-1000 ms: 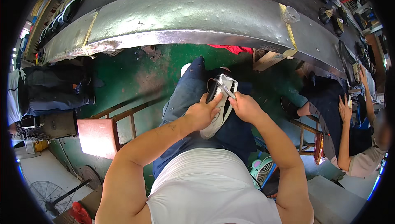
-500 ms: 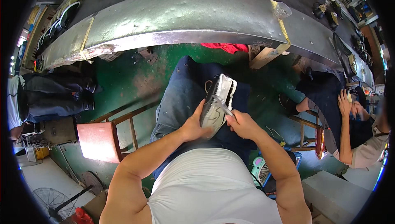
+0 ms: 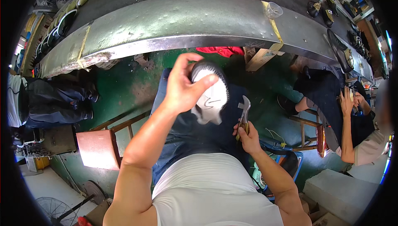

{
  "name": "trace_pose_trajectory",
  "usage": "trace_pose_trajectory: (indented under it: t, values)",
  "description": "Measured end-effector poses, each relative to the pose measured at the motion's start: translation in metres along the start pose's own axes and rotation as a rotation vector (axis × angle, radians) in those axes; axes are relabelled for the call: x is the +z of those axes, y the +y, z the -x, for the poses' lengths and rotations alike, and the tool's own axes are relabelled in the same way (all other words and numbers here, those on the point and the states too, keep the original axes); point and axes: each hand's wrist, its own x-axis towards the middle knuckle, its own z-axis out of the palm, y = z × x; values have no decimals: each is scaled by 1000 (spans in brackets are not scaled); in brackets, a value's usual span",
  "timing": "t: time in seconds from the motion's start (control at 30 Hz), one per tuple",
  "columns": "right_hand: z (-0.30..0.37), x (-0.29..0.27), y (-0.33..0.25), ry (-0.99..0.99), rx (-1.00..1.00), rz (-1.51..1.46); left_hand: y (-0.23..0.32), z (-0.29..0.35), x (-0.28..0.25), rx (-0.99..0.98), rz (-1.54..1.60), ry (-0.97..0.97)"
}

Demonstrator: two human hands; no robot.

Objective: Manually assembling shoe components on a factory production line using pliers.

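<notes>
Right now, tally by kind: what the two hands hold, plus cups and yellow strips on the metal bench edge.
Shoe in left hand: 1
Metal hand tool in right hand: 1
Clear cup: 1
Yellow strips: 2
Total: 5

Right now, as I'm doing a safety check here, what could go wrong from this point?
The shoe looks held up by the left hand alone, so if that grip slackened it might drop onto the lap. The right hand holds a metal tool with its curved head bare, to the right of the shoe; if the hands came together carelessly, it might scuff the shoe or nick the left hand.
</notes>
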Motion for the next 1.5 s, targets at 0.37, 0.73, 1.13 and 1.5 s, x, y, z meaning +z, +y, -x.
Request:
trace_pose_trajectory:
  t: [0.37, 0.73, 1.13, 1.5]
  values:
    - [-7, -1, -89, -283, 38, 712, -104, 53, -28, -392, -757, -363]
    - [-76, 19, -145, -667, 488, 834, -93, 69, 6, 87, -1252, -190]
    - [-43, 56, -34, -220, 253, 546, -142, 55, -28, -819, 171, -6]
    - [-54, -30, -20, -631, 697, -495, -138, 44, -1, -840, 67, -31]
